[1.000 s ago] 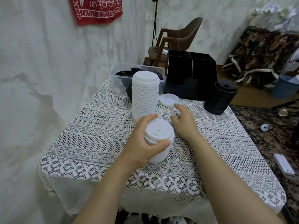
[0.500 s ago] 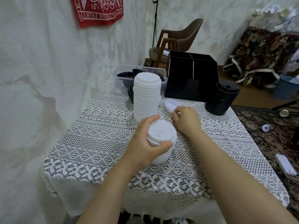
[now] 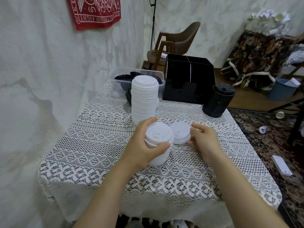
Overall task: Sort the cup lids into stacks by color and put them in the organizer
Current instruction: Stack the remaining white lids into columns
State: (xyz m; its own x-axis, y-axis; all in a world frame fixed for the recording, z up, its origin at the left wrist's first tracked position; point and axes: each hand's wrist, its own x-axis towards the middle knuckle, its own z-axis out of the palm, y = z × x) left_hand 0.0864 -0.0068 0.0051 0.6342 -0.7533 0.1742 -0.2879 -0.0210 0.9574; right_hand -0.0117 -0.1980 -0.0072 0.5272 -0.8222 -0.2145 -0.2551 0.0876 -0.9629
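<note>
The left grip (image 3: 143,146) clasps a short white stack (image 3: 158,133) on the tabletop (image 3: 98,145). The right grip (image 3: 204,140) pinches one white lid (image 3: 179,134) just beside that stack. The organizer (image 3: 189,83) stands beyond both.

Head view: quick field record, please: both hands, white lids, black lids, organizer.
left hand: grips short white lid stack
right hand: pinches single white lid by its rim, beside that stack
tall white stack: upright, behind the hands
black lid stack: right of organizer
clear bin: black lids inside
organizer: black, at the far end; contents not discernible
</note>
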